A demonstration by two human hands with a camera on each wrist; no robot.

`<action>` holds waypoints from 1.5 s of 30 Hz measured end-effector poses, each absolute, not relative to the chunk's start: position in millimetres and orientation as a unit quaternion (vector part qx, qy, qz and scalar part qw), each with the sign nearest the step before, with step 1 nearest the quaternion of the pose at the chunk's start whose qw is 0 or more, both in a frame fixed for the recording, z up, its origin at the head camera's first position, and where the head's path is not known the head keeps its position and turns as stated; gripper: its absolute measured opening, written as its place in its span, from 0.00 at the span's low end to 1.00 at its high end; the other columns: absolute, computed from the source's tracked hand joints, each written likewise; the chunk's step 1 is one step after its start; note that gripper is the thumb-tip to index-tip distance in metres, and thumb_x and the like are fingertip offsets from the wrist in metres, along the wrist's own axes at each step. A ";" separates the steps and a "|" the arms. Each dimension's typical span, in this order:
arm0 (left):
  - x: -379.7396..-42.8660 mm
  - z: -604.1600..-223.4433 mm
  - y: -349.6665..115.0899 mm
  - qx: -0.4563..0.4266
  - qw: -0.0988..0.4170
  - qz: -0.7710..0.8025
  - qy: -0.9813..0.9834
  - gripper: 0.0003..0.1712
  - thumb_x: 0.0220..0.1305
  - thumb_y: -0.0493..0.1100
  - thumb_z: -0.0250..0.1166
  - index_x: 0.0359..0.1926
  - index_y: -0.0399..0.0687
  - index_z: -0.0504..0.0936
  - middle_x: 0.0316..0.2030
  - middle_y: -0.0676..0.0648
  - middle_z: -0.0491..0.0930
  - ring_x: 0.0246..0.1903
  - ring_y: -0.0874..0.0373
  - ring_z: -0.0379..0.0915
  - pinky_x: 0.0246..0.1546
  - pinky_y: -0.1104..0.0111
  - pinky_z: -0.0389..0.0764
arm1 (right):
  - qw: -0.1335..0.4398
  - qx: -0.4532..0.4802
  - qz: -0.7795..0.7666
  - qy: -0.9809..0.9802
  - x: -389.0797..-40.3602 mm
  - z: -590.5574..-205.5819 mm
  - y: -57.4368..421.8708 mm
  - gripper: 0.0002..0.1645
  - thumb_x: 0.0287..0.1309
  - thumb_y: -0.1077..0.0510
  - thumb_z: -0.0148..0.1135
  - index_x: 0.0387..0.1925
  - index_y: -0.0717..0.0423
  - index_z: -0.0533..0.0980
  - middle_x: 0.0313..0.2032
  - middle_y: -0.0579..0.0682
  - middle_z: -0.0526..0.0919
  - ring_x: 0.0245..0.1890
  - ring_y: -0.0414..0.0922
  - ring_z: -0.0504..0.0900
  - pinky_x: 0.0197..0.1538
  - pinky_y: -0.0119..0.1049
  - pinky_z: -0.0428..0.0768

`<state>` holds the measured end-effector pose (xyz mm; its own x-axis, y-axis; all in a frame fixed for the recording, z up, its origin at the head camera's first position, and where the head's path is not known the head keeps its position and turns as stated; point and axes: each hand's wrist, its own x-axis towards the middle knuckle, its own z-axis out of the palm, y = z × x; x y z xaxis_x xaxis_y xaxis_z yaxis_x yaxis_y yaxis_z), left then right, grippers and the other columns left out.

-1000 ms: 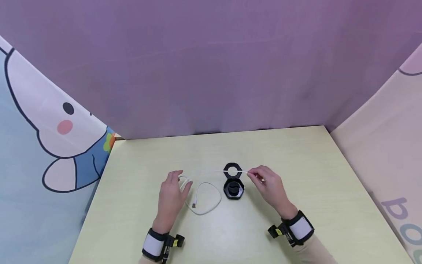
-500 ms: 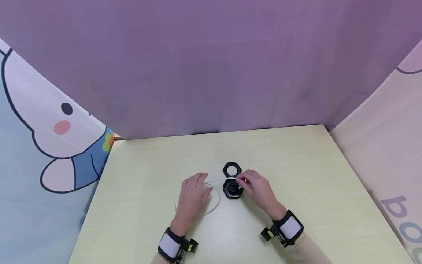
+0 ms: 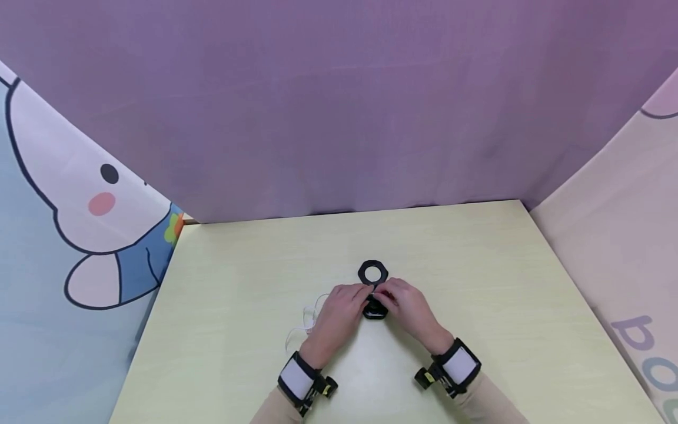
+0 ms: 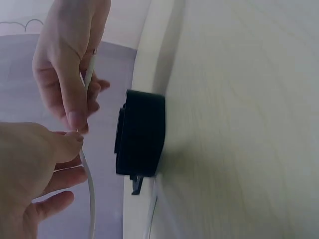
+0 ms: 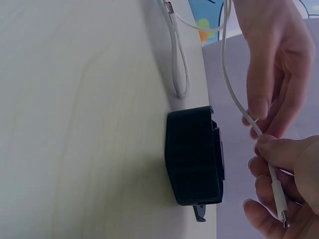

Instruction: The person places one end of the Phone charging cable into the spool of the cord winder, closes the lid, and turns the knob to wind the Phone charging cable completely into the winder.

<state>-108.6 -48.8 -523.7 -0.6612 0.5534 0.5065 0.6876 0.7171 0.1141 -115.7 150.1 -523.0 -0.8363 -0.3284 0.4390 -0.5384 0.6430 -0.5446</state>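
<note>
My left hand (image 3: 339, 312) and right hand (image 3: 412, 306), fingertips close together, both pinch a white cable (image 5: 278, 193) above a black case (image 5: 193, 157) on the surface (image 3: 450, 247).

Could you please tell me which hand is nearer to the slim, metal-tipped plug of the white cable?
Right: the right hand pinches the thin white cable close to the slim, metal-tipped plug; the left hand pinches it farther along, beyond the right hand's grip.
</note>
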 end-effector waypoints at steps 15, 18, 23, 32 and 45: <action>-114.5 -531.3 -36.0 -0.324 0.207 -0.152 -0.910 0.12 0.61 0.29 0.68 0.42 0.46 0.85 0.36 0.50 0.88 0.35 0.57 0.84 0.42 0.66 0.82 | 0.096 0.156 0.351 -0.918 -113.4 -524.6 148.9 0.06 0.55 0.64 0.76 0.34 0.55 0.85 0.25 0.42 0.80 0.26 0.36 0.74 0.28 0.30 0.74; -114.0 -531.7 -35.8 -0.320 0.199 -0.153 -0.913 0.11 0.61 0.29 0.69 0.42 0.46 0.86 0.36 0.50 0.88 0.35 0.57 0.84 0.43 0.66 0.82 | 0.088 0.147 0.339 -0.925 -111.4 -524.8 149.1 0.05 0.55 0.66 0.74 0.33 0.56 0.84 0.27 0.44 0.81 0.29 0.39 0.75 0.29 0.31 0.76; -114.6 -532.2 -35.4 -0.318 0.187 -0.156 -0.916 0.10 0.62 0.31 0.70 0.42 0.47 0.88 0.38 0.50 0.89 0.36 0.58 0.84 0.44 0.67 0.82 | 0.083 0.120 0.316 -0.937 -110.4 -525.5 149.5 0.06 0.56 0.63 0.75 0.30 0.54 0.83 0.26 0.44 0.81 0.29 0.41 0.75 0.28 0.33 0.75; -117.2 -531.8 -31.8 -0.308 0.167 -0.133 -0.927 0.11 0.60 0.30 0.70 0.40 0.48 0.90 0.35 0.51 0.89 0.34 0.59 0.83 0.42 0.68 0.80 | 0.052 0.104 0.328 -0.937 -113.9 -520.5 152.1 0.05 0.56 0.65 0.71 0.27 0.55 0.83 0.26 0.47 0.84 0.25 0.39 0.76 0.28 0.33 0.76; -113.9 -532.7 -29.2 -0.299 0.152 -0.124 -0.934 0.12 0.58 0.29 0.71 0.38 0.48 0.90 0.35 0.52 0.88 0.34 0.58 0.83 0.41 0.68 0.79 | 0.007 0.085 0.370 -0.925 -115.9 -523.3 151.9 0.07 0.58 0.64 0.71 0.26 0.55 0.82 0.22 0.45 0.83 0.20 0.35 0.73 0.24 0.28 0.72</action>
